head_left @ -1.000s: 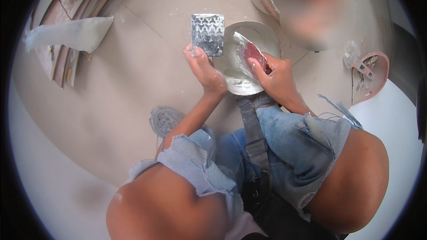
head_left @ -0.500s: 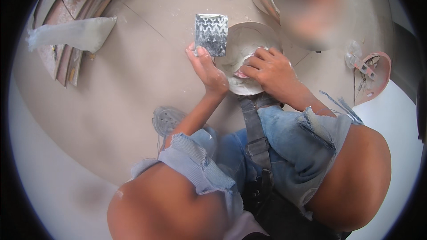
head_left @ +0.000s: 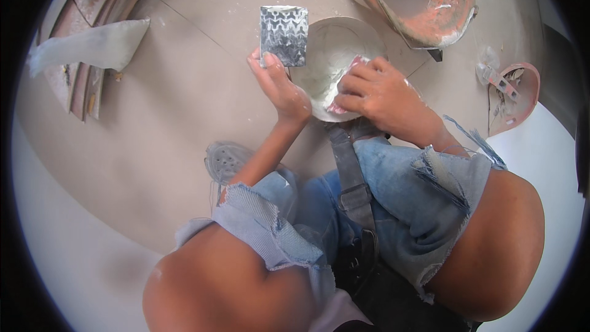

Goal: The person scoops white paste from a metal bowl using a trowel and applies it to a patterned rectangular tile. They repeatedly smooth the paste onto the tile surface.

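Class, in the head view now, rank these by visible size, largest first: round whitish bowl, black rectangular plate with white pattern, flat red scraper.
1. Round whitish bowl
2. Black rectangular plate
3. Flat red scraper, partly hidden by the right hand

The flat rectangular plate is dk. grey w/ white zigzag rows. The thin flat scraper is pinkish red, the round bowl off-white, the frayed denim jeans lt. blue.

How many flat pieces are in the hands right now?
2. The left hand holds a dark plate smeared with white; the right hand grips a reddish scraper, partly hidden in its grip, at the round bowl. No third one shows.
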`<state>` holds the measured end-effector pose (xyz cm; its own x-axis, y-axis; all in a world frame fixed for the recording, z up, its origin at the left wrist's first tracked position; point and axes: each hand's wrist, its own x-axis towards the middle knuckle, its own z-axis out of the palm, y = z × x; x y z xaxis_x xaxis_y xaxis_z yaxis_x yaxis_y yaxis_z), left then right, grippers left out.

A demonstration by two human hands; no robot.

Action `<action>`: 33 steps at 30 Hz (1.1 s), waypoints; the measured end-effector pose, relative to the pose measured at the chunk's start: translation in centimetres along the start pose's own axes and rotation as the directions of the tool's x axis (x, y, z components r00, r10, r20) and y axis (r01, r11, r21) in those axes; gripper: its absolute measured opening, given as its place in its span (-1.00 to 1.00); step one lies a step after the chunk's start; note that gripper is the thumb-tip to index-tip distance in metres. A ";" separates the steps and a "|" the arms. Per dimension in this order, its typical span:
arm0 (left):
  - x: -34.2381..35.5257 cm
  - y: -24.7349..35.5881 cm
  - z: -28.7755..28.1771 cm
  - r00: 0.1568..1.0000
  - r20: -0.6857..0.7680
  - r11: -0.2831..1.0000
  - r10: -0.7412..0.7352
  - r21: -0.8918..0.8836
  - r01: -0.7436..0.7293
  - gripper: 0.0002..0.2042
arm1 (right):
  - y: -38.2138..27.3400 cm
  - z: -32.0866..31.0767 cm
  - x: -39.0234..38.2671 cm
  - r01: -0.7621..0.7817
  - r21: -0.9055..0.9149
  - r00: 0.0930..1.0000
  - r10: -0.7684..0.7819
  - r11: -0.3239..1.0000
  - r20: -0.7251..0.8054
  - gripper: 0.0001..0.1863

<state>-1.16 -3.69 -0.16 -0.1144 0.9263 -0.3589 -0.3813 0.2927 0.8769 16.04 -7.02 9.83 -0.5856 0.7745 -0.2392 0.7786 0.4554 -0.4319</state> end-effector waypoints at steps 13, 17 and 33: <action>-0.1 -0.5 -0.7 0.999 0.044 0.998 0.014 0.067 -0.017 -0.64 | 0.8 1.5 1.8 -0.113 0.084 0.970 0.128 0.990 -0.206 -0.90; -0.2 -1.6 -1.1 0.998 0.023 0.988 0.051 0.144 -0.054 -0.64 | 0.2 5.2 1.1 -0.091 -0.076 0.990 0.082 0.993 -0.114 -0.90; 0.1 -1.2 -1.7 0.997 0.011 0.985 0.072 0.154 -0.073 -0.59 | 1.4 3.6 2.5 -0.115 -0.152 0.941 0.058 0.982 -0.334 -0.92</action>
<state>-2.24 -4.38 -1.79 -0.1314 0.9475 -0.2914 -0.2264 0.2575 0.9394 14.83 -6.03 5.46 -0.4300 0.9019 0.0406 0.8658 0.4247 -0.2647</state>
